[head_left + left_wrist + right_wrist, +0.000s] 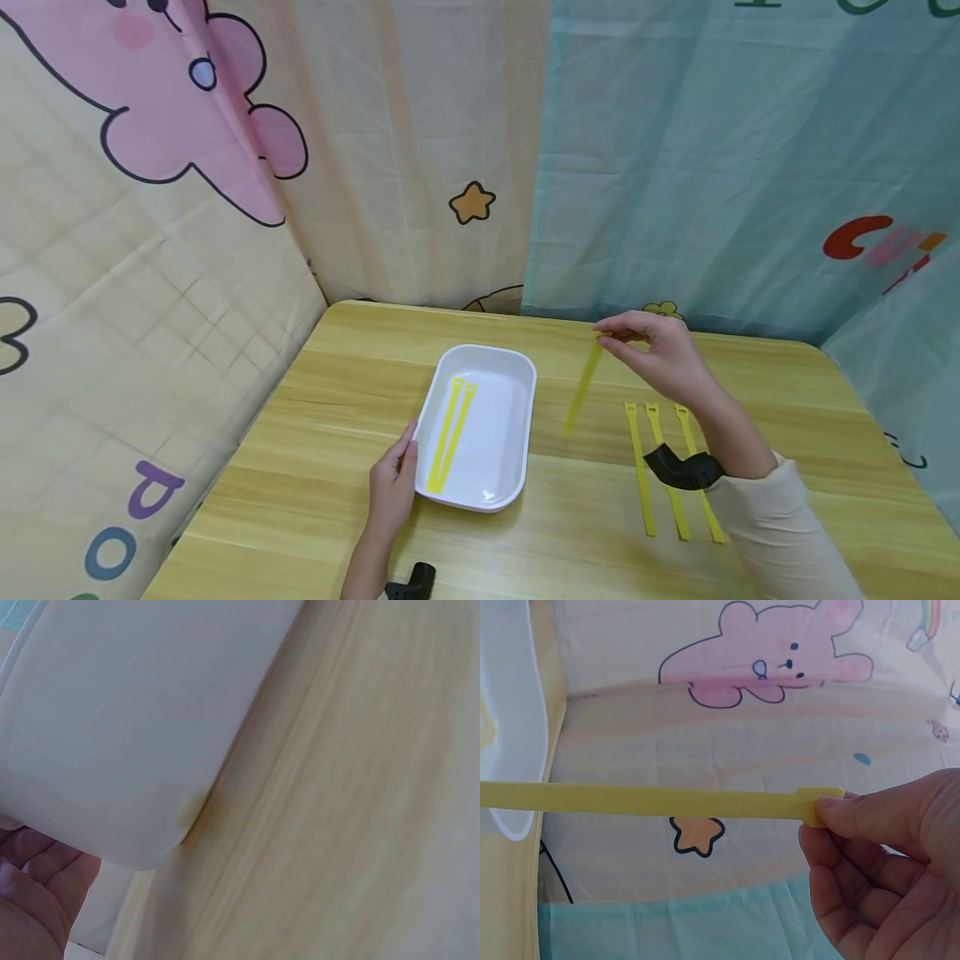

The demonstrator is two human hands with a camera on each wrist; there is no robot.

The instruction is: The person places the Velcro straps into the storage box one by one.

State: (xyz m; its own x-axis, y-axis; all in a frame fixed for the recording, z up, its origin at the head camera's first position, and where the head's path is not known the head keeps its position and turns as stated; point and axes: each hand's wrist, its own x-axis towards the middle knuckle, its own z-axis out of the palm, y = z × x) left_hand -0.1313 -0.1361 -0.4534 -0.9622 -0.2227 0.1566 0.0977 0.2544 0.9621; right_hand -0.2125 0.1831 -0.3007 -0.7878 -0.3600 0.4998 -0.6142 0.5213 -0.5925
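My right hand [660, 354] pinches a yellow cable tie [583, 387] by its wide slotted head, between thumb and fingers. Its strap hangs down at a slant above the table in the head view; in the right wrist view the cable tie [667, 801] stretches out straight to the left. A white tray [497, 450] with rounded corners stands left of that hand, holding two yellow cable ties [455, 437] side by side. At the tray's lower left edge, my left hand [393, 483] grips the rim, and the left wrist view shows its fingers [56, 874] against the outer wall.
Three more yellow cable ties [640, 471] lie in a row on the wooden table [300, 492], partly beneath my right forearm. Printed curtains [405, 150] hang behind the table's far edge and along its sides. Each wrist carries a black mount [682, 468].
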